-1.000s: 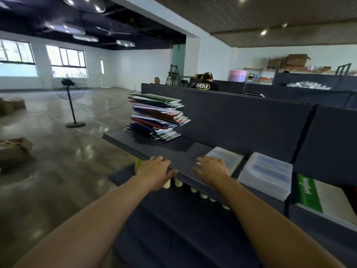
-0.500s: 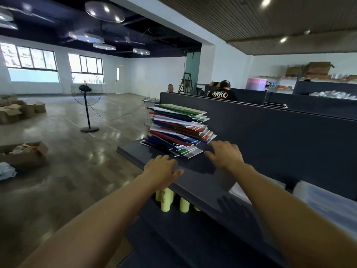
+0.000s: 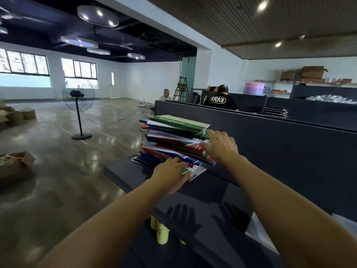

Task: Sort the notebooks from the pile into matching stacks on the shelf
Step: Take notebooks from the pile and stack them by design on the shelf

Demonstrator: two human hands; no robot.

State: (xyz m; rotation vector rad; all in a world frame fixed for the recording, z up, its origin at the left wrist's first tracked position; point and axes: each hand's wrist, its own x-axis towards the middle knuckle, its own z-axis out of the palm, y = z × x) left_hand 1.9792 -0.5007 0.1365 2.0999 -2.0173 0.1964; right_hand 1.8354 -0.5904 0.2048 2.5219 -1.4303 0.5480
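Reached since a second ago from the shelf (image 3: 135, 176) edge to the notebook pile (image 3: 175, 140) on it, left hand (image 3: 171, 174) flat at its foot, right hand (image 3: 220, 147) spread against its side, neither grasping; picking stage, next calling for lifting one notebook.

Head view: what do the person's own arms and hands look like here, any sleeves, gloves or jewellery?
Both arms are bare up to the frame edge, with no sleeve showing. The left hand and the right hand wear no gloves, and no watch, ring or wristband is visible on either. The two hands throw dark spread-fingered shadows on the dark shelf below them.
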